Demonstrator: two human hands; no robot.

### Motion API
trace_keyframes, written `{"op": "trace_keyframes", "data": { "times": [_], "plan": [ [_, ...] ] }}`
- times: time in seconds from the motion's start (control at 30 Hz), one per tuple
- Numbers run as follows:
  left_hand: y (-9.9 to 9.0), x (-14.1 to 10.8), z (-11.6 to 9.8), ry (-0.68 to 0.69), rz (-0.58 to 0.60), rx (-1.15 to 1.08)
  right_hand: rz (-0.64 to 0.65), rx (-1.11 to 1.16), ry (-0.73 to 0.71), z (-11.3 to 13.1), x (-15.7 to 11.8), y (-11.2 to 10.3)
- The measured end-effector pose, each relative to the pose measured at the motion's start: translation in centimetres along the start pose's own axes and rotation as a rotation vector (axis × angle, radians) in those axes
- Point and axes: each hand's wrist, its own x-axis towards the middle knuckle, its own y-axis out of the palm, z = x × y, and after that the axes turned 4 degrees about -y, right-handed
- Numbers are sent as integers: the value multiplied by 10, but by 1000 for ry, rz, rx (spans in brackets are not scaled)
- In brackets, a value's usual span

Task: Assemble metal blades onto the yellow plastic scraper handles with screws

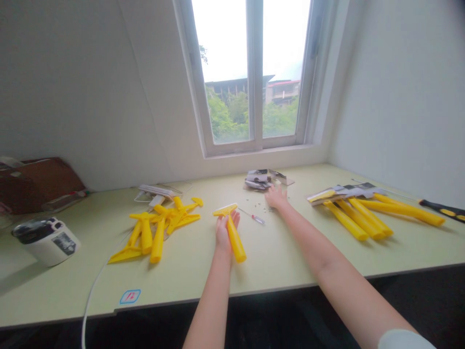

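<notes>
My left hand (223, 232) holds a yellow T-shaped scraper (235, 237), its wide head toward the window and its thick handle toward me. My right hand (276, 198) reaches to the small scattered metal bits (260, 206), beside a pile of dark and white packets (257, 179). Its fingers point away from me; whether they pinch anything is too small to tell. Between my hands lies a small screwdriver (257, 219) with a clear and red handle.
Several yellow handles and heads (156, 232) lie heaped on the left. Assembled yellow scrapers (352, 218) lie at the right, near a black and yellow tool (441, 209). A white jar (51, 247), a power strip (156, 193), a white cable (95, 281) and a brown bag (43, 184) are at the left.
</notes>
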Motion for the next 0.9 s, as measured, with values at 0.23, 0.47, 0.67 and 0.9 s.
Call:
{"op": "trace_keyframes", "data": {
  "times": [0.23,0.47,0.67,0.9],
  "plan": [
    [1,-2,0,1,-4,-2,-90,-45,-149,-7,6,-4],
    [0,0,0,4,-4,-11,-107,5,-194,2,4,-9],
    [3,1,-6,-73,-31,-79,-554,439,-213,6,-9,-29],
    [3,-3,-14,-106,-107,-69,-409,1305,-426,6,-63,-55]
  ]
}}
